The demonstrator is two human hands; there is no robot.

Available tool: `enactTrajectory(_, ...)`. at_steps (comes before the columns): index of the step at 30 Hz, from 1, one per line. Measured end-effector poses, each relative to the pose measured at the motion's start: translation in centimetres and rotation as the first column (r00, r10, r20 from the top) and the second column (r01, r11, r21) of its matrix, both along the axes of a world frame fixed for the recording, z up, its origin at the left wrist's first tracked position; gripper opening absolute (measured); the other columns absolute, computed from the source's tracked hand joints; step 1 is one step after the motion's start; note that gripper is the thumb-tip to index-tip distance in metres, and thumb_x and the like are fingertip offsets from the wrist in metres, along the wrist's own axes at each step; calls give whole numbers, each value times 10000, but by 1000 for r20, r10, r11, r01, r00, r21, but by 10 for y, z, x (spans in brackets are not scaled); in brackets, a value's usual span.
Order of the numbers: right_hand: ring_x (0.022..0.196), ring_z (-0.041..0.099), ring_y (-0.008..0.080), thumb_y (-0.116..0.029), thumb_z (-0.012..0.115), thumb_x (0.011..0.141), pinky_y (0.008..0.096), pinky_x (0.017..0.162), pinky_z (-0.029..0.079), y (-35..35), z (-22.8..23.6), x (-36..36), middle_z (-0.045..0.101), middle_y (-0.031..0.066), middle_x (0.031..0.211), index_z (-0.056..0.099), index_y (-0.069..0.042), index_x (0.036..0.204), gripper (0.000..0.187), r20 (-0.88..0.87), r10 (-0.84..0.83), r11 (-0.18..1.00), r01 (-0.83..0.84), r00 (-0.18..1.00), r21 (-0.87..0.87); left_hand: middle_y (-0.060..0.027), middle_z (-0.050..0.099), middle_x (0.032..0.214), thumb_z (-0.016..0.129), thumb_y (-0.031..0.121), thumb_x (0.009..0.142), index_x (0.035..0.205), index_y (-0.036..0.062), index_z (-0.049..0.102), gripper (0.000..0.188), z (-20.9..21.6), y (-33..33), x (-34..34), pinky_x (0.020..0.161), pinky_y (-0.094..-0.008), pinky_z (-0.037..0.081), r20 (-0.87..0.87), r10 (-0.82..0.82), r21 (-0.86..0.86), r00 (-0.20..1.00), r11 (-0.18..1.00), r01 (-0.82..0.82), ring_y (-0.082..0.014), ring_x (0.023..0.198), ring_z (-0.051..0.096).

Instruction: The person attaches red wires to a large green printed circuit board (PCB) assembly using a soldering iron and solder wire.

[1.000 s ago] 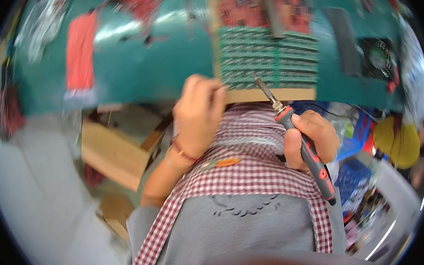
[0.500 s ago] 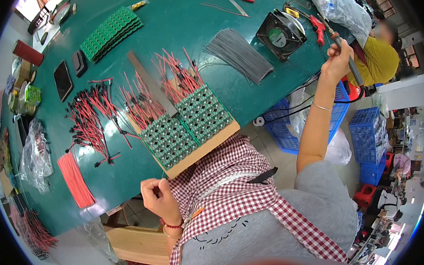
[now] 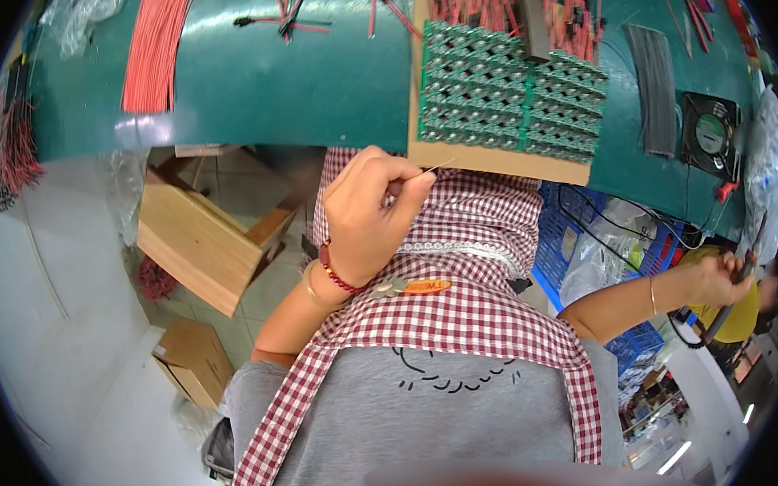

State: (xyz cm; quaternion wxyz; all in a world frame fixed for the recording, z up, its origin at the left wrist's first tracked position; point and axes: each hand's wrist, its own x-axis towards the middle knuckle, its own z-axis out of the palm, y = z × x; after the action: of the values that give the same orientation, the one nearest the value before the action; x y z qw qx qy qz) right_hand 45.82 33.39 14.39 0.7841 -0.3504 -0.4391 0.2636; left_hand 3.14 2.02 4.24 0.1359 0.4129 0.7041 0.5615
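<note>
My left hand [image 3: 373, 208] is closed in a pinch on a thin solder wire [image 3: 442, 167], whose end sticks out just off the near edge of a cardboard sheet [image 3: 501, 163]. On that sheet lie green circuit boards [image 3: 474, 92] side by side, with rows of solder spots. Red and black leads [image 3: 475, 3] run from their far edge, and a flat metal bar [image 3: 533, 25] rests across them. Out to the right, my right hand [image 3: 723, 279] grips a soldering iron [image 3: 716, 325] by its handle, away from the boards.
Red wires [image 3: 154, 46] lie bundled on the green table [image 3: 327, 97] at left; grey wires [image 3: 652, 90] and a fan [image 3: 710, 133] lie at right. Below stand a blue crate [image 3: 548, 266], a wooden seat [image 3: 198, 240] and a cardboard box [image 3: 195, 360]. Someone in yellow is at right.
The view has turned, so the boards now lie straight at the top. My left hand has come nearer the cardboard's front edge with the solder wire. My right hand still grips the iron.
</note>
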Motion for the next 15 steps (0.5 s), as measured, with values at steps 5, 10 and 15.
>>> enactTrajectory(5, 516, 420, 143, -244, 554, 887, 283, 507, 312, -45, -2, -59, 561, 94, 667, 613, 53, 891, 302, 163, -81, 997, 82, 983, -2, -38, 548, 799, 732, -15, 795, 855, 17, 627, 124, -6, -2, -3, 496, -211, 346, -62, 76, 36, 995, 997, -73, -60, 569, 397)
enactTrajectory(10, 551, 455, 142, -254, 582, 924, 275, 517, 321, -91, -8, -121, 575, 106, 722, 605, 84, 1003, 348, 243, -4, 1000, 8, 970, -14, -46, 550, 847, 724, -55, 782, 889, 14, 656, 144, -9, 1, -7, 497, -215, 378, -98, 62, 13, 993, 998, -61, -62, 581, 455)
enactTrajectory(15, 684, 501, 151, -239, 586, 970, 272, 566, 375, -120, -38, -156, 606, 132, 858, 593, 83, 1104, 349, 238, 331, 940, -298, 913, -165, -46, 556, 818, 742, -59, 762, 874, 17, 655, 160, -14, 4, -7, 495, -226, 404, -104, 17, 15, 994, 1000, -16, -82, 589, 504)
